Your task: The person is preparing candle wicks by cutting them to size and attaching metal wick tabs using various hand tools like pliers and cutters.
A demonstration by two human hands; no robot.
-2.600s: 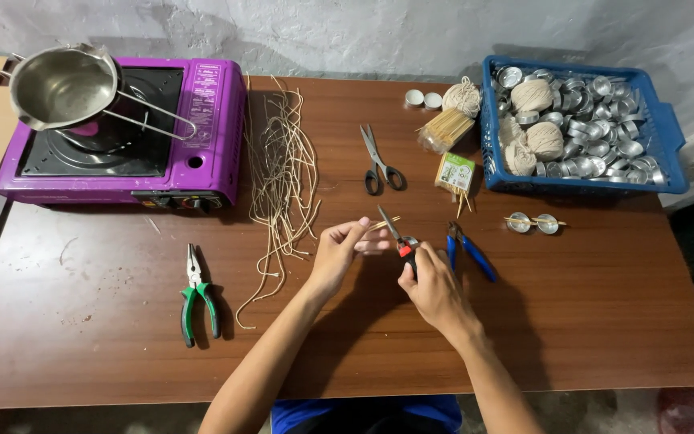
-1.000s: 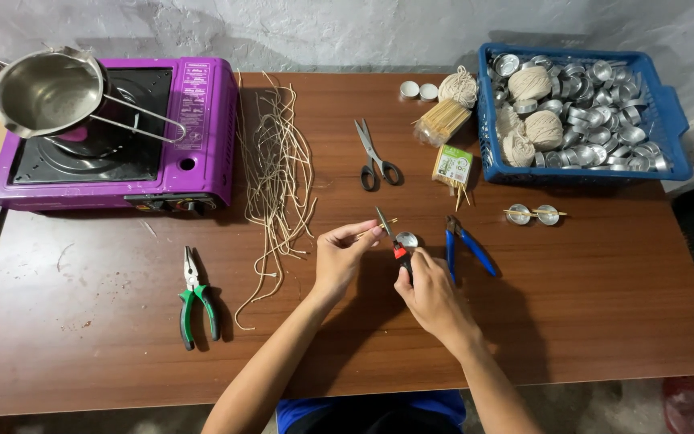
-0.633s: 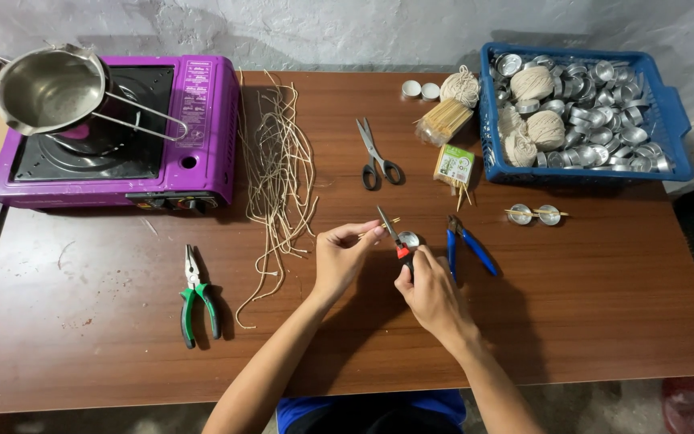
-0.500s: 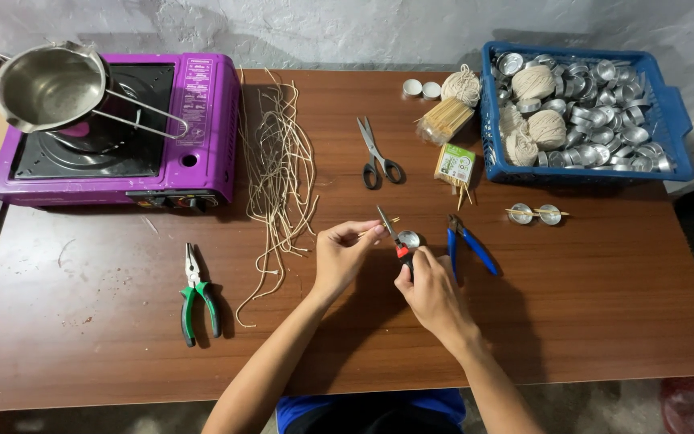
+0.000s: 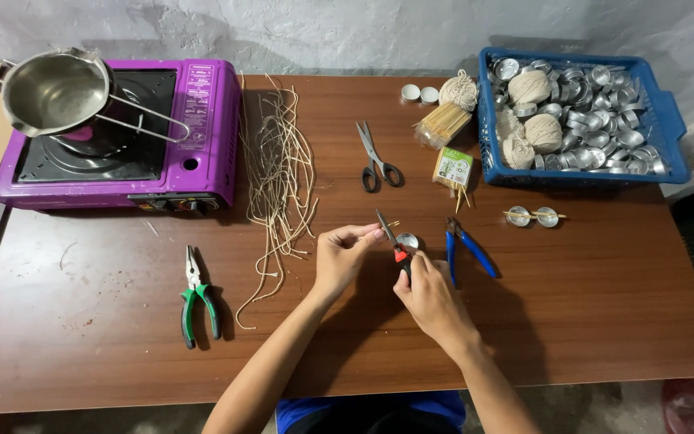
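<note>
Right hand (image 5: 431, 293) grips red-handled pliers (image 5: 393, 245); left hand (image 5: 343, 257) pinches a wick (image 5: 387, 227) at twelve o'clock; a skewed bite could fray it.

Both forearms are bare from elbow to wrist, with no sleeves, watch, bracelet or rings showing on the left hand (image 5: 340, 257) or the right hand (image 5: 430, 296). A blue garment (image 5: 371, 410) shows at the table's near edge.
</note>
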